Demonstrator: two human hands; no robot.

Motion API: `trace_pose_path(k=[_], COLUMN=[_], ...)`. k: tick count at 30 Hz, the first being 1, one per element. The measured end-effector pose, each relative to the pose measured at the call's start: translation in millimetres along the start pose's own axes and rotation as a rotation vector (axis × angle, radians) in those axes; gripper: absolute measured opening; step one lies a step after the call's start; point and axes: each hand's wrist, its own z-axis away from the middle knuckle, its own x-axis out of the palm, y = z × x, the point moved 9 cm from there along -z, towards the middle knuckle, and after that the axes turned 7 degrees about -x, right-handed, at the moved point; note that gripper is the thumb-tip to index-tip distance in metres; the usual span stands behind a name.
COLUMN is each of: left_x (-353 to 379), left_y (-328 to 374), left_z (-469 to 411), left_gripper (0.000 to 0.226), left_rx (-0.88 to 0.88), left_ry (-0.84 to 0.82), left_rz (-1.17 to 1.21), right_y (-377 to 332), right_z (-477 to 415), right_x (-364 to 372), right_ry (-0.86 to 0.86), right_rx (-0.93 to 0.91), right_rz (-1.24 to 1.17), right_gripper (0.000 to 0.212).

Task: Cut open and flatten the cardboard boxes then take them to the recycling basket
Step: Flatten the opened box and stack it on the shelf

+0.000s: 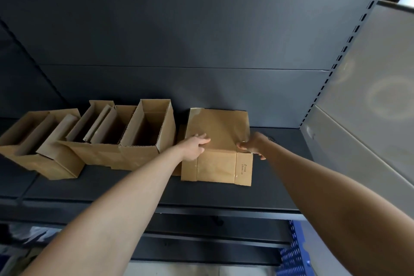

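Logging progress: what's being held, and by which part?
The flattened box: right hand pinches its right edge; left hand only presses on its left side.

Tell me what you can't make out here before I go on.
Head view only:
1. Print on the box: too small to read.
2. Blue basket: cut off by the bottom edge, partly behind the right forearm.
3. Open boxes, their floors: hidden by their own walls and flaps.

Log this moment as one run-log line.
left hand: rests on rightmost box top | right hand: grips its right edge | left of it: three open boxes | all on dark shelf
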Motion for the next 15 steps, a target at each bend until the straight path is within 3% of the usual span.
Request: trace_pose_path(k=[7, 12, 15], left_x=[28, 37, 34], left_y=[-31, -42, -42], left_z=[-13, -21, -22], left_gripper=[0.065, 0.077, 0.072], left_rx=[-0.085, -0.13, -0.118], left_ry=[-0.099, -0.125, -0.111], left_rz=[-0.221, -0.291, -0.253], right_y=[0, 1, -6], right_z=[-9, -21, -23], right_x=[45, 46, 35], right_ry=[-0.071, -0.044, 0.03], right_rx=[0.007, 0.028, 0.019], right_rz=[0.059, 0.121, 0.136], right_gripper=[0.056, 0.044, 0.043])
